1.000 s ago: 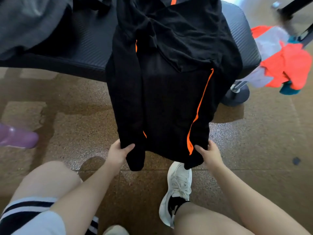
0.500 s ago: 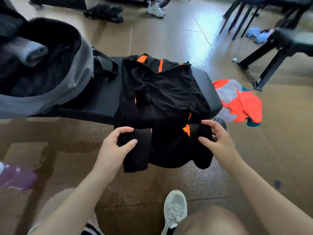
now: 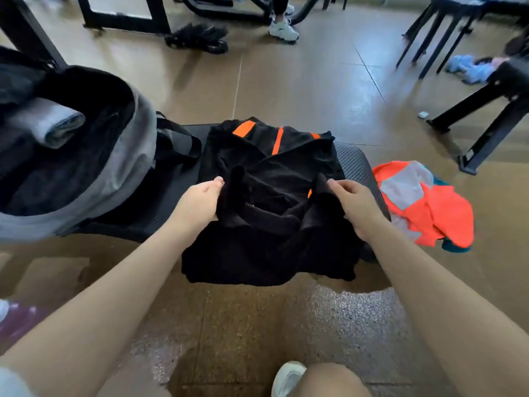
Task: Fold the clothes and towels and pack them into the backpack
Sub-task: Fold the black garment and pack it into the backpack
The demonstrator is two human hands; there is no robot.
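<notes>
A black garment with orange stripes [image 3: 272, 196] lies on a black padded bench [image 3: 353, 164], its near part hanging over the front edge. My left hand [image 3: 199, 203] grips a folded-up end of it on the left, and my right hand [image 3: 353, 206] grips the matching end on the right. Both ends are doubled back over the middle of the garment. The grey backpack [image 3: 126, 167] lies open on the bench's left end, with a rolled grey towel [image 3: 48, 124] inside it.
An orange and grey garment [image 3: 423, 204] lies on the floor right of the bench. Black bench frames [image 3: 486, 121] stand at the back right and back left. Another person's white shoe [image 3: 283, 28] is far ahead. My own shoe [image 3: 286, 378] is below.
Both hands have lifted the garment's hanging lower ends up and forward, folding them over its middle on the bench. My view has tilted up from the floor toward the room.
</notes>
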